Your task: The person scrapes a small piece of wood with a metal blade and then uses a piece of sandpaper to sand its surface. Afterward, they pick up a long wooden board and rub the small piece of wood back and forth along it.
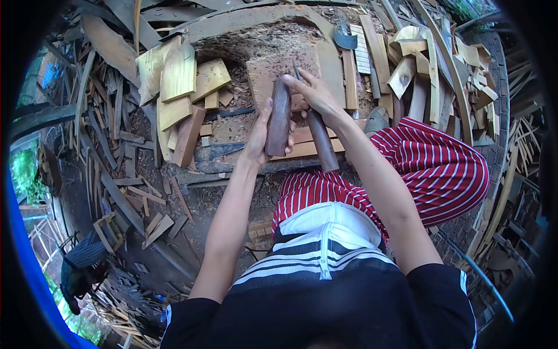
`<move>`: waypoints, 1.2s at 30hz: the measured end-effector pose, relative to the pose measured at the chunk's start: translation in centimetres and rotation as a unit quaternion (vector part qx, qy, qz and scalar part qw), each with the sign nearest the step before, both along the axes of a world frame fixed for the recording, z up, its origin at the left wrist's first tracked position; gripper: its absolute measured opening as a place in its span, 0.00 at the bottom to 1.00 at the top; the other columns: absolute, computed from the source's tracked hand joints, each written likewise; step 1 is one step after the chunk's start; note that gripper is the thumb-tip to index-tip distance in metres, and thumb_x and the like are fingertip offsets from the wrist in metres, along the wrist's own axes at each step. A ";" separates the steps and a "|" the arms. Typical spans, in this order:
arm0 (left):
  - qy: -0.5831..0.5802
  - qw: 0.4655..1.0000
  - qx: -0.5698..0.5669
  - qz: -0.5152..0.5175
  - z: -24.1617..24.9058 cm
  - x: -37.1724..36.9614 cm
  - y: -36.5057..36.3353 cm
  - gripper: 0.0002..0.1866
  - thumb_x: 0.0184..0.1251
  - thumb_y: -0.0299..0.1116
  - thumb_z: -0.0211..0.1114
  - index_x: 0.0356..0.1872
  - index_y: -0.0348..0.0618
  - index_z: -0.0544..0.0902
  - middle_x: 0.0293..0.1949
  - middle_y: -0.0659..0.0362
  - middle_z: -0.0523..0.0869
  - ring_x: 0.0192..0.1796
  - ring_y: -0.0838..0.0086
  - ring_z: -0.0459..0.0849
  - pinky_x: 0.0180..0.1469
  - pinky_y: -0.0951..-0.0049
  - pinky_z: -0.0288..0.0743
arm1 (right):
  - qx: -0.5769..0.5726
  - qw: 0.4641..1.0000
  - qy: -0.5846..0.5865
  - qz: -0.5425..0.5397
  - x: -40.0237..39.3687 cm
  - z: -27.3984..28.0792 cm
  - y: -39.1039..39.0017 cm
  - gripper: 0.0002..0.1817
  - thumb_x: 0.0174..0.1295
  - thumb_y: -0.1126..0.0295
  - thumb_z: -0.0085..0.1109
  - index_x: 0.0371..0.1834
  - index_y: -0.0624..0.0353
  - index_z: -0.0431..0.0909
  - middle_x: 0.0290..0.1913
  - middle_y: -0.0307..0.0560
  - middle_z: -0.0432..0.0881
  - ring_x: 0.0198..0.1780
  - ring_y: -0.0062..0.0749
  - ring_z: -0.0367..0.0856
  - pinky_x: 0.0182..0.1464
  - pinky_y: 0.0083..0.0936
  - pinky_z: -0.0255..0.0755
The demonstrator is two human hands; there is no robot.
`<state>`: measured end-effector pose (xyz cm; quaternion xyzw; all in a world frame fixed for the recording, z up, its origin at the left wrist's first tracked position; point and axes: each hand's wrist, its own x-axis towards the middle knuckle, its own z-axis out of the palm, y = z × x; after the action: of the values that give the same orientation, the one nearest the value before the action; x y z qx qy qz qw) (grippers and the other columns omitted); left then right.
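Observation:
Fingers of my left hand (260, 135) wrap round a dark brown wooden block (279, 119), which stands lengthwise away from me. My right hand (317, 96) is closed round a dark tool with a thick cylindrical handle (323, 142); the handle points back toward my lap, and a thin metal tip shows past the fingers near the far end of the block. The two hands are close together, over a worn wooden work surface (279, 55) covered in chips. Part of the tool is hidden under my right hand.
Pale cut wood pieces (177, 72) are stacked at the left, beside a reddish block (189, 136). A curved dark blade (345, 41) lies at the far right of the work surface. More offcuts (410, 64) are piled right. My striped trouser leg (436, 171) is folded nearby.

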<state>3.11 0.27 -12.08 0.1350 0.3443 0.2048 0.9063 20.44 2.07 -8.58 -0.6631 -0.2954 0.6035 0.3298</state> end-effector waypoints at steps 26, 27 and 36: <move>-0.183 0.982 -0.024 0.049 1.7 -1.0 -1.7 0.24 0.78 0.49 0.42 0.57 0.37 0.68 0.40 0.51 0.80 0.32 0.71 0.81 0.35 0.69 0.81 | 0.024 0.973 0.219 0.074 0.5 1.9 -0.1 0.33 0.68 0.61 0.57 0.74 0.52 0.57 0.31 0.35 0.72 0.22 0.10 0.65 0.17 0.10 0.61; -0.234 0.970 -0.032 0.063 1.8 -0.8 -1.7 0.25 0.78 0.50 0.41 0.59 0.37 0.68 0.42 0.51 0.79 0.35 0.71 0.81 0.37 0.69 0.80 | 0.043 0.968 0.238 0.069 0.4 1.7 0.0 0.33 0.68 0.61 0.58 0.74 0.52 0.56 0.31 0.34 0.72 0.21 0.10 0.64 0.17 0.09 0.60; -0.142 0.988 -0.030 0.052 2.1 -1.2 -0.9 0.24 0.77 0.46 0.49 0.61 0.37 0.68 0.42 0.54 0.80 0.37 0.73 0.81 0.39 0.68 0.81 | 0.082 0.984 0.124 0.099 -0.4 2.3 0.6 0.39 0.65 0.59 0.62 0.75 0.54 0.53 0.25 0.34 0.69 0.19 0.12 0.62 0.16 0.13 0.58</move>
<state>1.95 -0.68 -9.94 0.0596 0.2244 0.2581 0.9378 20.07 2.66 -6.31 -0.5211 -0.3649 0.6846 0.3558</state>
